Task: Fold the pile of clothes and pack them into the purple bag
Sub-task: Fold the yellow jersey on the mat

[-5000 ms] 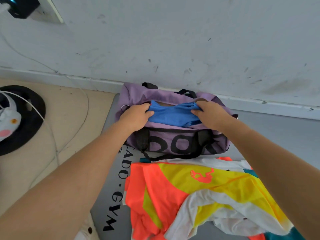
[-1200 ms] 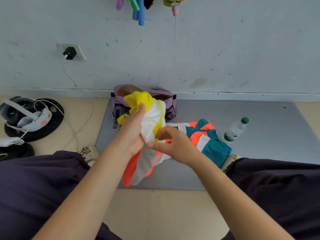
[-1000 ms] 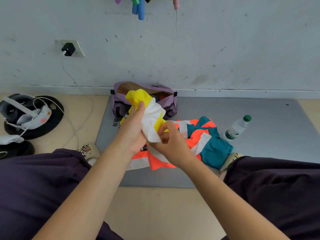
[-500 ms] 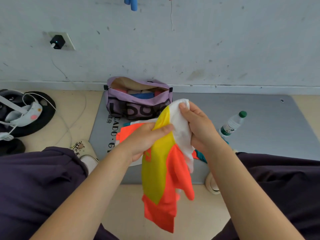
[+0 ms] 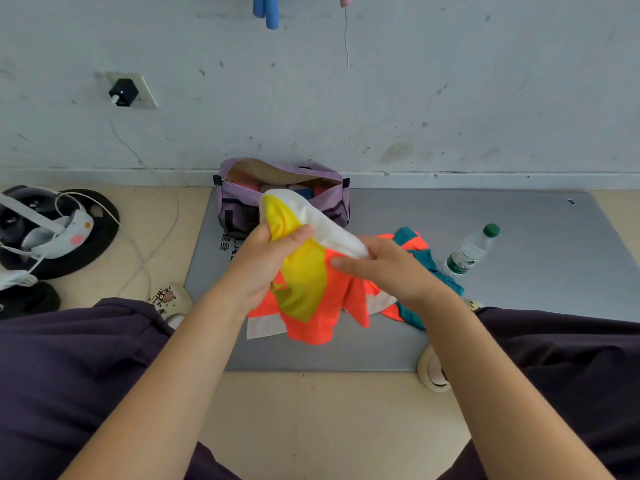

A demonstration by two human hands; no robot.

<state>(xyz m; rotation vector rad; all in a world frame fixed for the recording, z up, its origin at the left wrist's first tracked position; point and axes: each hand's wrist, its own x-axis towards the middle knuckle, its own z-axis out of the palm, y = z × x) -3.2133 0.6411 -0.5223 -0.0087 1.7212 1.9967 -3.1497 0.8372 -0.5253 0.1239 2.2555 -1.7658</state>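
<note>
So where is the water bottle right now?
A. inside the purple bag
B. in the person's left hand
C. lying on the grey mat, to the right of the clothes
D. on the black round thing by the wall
C. The water bottle with its green cap lies tilted on the grey mat, right of the clothes still on the mat, away from the purple bag and both hands.
</note>
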